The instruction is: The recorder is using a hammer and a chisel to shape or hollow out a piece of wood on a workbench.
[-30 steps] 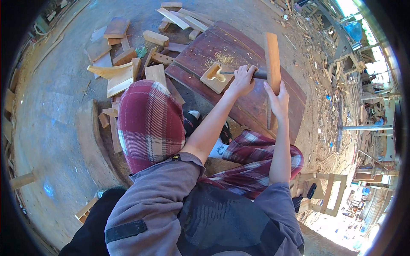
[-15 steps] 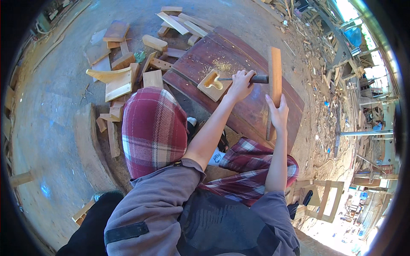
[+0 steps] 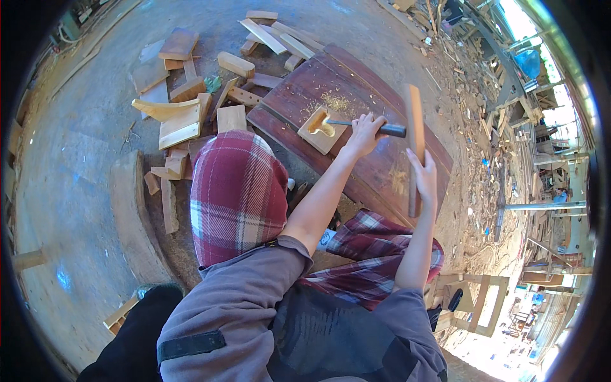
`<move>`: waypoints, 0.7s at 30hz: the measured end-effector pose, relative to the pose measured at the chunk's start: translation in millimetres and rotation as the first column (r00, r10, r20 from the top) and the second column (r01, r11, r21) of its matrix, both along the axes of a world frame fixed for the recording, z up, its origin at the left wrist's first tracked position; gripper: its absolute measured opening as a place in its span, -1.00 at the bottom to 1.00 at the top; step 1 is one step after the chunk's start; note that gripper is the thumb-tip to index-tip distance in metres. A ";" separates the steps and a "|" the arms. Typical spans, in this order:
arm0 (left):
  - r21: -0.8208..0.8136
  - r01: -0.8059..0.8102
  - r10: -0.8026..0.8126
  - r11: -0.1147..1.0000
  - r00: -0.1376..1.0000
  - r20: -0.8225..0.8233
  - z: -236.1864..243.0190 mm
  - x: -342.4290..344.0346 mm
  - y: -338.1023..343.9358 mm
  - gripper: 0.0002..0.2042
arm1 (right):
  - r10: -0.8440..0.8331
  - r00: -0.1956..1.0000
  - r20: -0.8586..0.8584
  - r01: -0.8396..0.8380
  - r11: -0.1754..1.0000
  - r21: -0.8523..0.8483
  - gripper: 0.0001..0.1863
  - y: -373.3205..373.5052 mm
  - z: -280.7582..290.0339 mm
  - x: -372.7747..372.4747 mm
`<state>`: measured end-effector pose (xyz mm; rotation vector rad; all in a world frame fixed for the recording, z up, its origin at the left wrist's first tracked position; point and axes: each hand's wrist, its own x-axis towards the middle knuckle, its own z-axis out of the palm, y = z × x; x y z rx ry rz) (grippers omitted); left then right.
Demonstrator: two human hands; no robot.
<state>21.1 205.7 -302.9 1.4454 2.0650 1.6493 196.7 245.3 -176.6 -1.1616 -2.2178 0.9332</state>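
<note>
My left hand (image 3: 367, 135) is closed around a chisel (image 3: 393, 130) with a dark handle and a thin metal shaft. The chisel's tip reaches into a rounded hollow cut in a pale wooden block (image 3: 323, 141). That block lies on a dark reddish wooden panel (image 3: 356, 83), among scattered shavings (image 3: 334, 100). In my right hand (image 3: 423, 177) is a long wooden bar (image 3: 415, 124), gripped near its lower end. The bar stands just right of the chisel handle's end, with a slight gap between them.
Wooden offcuts (image 3: 235, 63) and a curved wooden piece (image 3: 178, 121) are heaped left of the panel. A thick plank (image 3: 133, 216) lies farther left. Wood debris (image 3: 490, 121) covers the ground at right. A wooden frame (image 3: 487, 302) stands at lower right.
The wooden bar has shifted slightly down and right, away from the chisel handle's end, which it met before. The chisel handle has tilted lower, its tip still in the hollow.
</note>
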 end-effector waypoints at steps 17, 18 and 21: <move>0.000 -0.064 0.064 0.998 0.992 0.113 11.6 -19.6 6.1 -0.69 | -0.157 0.985 -0.069 0.149 0.983 -0.111 -0.48 7.4 -17.1 4.5; -0.008 -0.090 0.090 0.996 0.989 0.120 10.0 -23.1 3.7 -0.68 | -0.043 0.998 0.039 0.042 0.999 0.029 -0.43 -5.1 -13.5 -3.3; 0.003 -0.123 0.122 0.992 0.988 0.095 11.8 -30.7 -2.8 -0.66 | -0.027 0.993 0.116 0.032 0.998 -0.046 -0.39 -14.0 -7.9 -6.6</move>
